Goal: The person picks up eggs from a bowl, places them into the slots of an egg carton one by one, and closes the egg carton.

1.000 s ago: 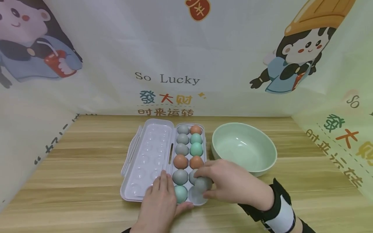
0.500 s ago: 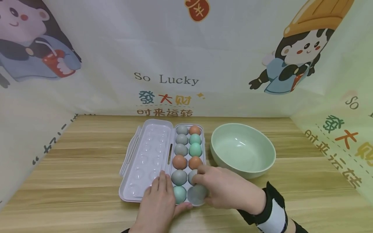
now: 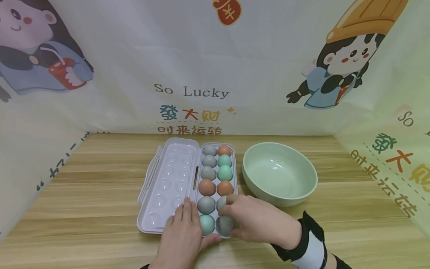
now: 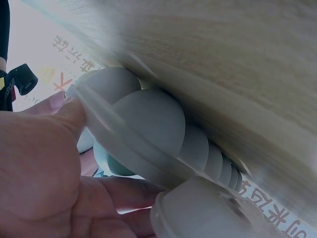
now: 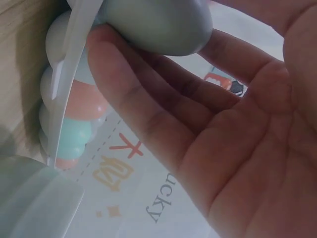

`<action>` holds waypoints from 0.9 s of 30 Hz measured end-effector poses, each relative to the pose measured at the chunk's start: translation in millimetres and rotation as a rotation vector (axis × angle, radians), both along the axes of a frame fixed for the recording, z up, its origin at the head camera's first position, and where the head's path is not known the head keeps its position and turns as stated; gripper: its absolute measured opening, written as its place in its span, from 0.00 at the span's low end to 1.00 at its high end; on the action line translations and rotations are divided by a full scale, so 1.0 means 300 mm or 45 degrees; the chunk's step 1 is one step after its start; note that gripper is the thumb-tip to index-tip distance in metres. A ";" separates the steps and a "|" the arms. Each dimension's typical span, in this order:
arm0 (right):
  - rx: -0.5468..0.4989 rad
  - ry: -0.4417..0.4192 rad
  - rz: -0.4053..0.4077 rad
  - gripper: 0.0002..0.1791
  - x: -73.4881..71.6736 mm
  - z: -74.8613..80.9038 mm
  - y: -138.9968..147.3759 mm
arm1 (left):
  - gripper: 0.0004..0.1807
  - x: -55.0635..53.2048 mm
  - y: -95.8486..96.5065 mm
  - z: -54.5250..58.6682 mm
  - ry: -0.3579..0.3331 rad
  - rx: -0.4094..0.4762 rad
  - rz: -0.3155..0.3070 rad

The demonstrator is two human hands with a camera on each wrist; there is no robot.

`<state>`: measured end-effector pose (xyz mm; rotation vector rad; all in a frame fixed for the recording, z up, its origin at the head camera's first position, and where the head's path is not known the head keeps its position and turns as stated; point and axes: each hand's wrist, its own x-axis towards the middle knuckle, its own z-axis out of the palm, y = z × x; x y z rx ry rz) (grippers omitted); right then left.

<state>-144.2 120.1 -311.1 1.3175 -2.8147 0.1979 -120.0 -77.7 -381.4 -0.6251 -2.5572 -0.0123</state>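
A pale plastic egg carton (image 3: 168, 224) lies open on the table, its lid folded out to the left. Two columns of grey, brown and green eggs fill its tray. My right hand (image 3: 262, 220) pinches a grey egg (image 3: 226, 225) with thumb and fingers, low at the front right cup. The right wrist view shows that egg (image 5: 163, 25) between the fingers, against the tray rim. My left hand (image 3: 181, 233) rests flat on the carton with straight fingers. Its thumb lies along the tray's front edge, beside a green egg (image 3: 206, 225). The grey egg behind is partly hidden by my right fingers.
A large light green bowl (image 3: 279, 175) stands right of the carton, close behind my right hand. Printed white sheeting (image 3: 262, 74) walls in the back and sides of the wooden table (image 3: 84, 194).
My right hand has lowered the grey egg from above the tray into the front right cup, moving slightly left and toward me. The left hand has stayed on the carton.
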 end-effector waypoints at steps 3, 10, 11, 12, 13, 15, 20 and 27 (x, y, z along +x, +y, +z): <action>0.000 -0.008 0.011 0.15 0.001 0.000 0.000 | 0.54 0.000 0.000 0.002 -0.006 0.002 0.001; -0.014 -0.022 0.029 0.15 -0.002 0.000 0.002 | 0.54 -0.003 -0.002 0.001 -0.037 -0.007 0.002; -0.022 -0.022 0.030 0.15 -0.003 0.000 0.002 | 0.54 -0.003 -0.002 0.001 -0.039 -0.006 0.003; -0.030 -0.020 0.029 0.15 -0.005 0.001 0.002 | 0.54 -0.003 -0.002 0.002 -0.038 -0.006 0.003; -0.039 -0.024 0.026 0.15 -0.007 -0.001 0.002 | 0.54 -0.003 -0.002 0.003 -0.037 -0.006 0.002; -0.052 -0.030 0.015 0.16 -0.010 -0.002 0.001 | 0.54 -0.002 -0.002 0.005 -0.032 -0.007 0.001; -0.043 -0.024 -0.031 0.16 -0.014 -0.005 -0.001 | 0.54 0.000 -0.002 0.005 -0.022 -0.010 0.001; -0.044 -0.048 -0.061 0.17 -0.018 -0.010 -0.006 | 0.54 0.001 -0.004 0.003 -0.043 -0.017 0.003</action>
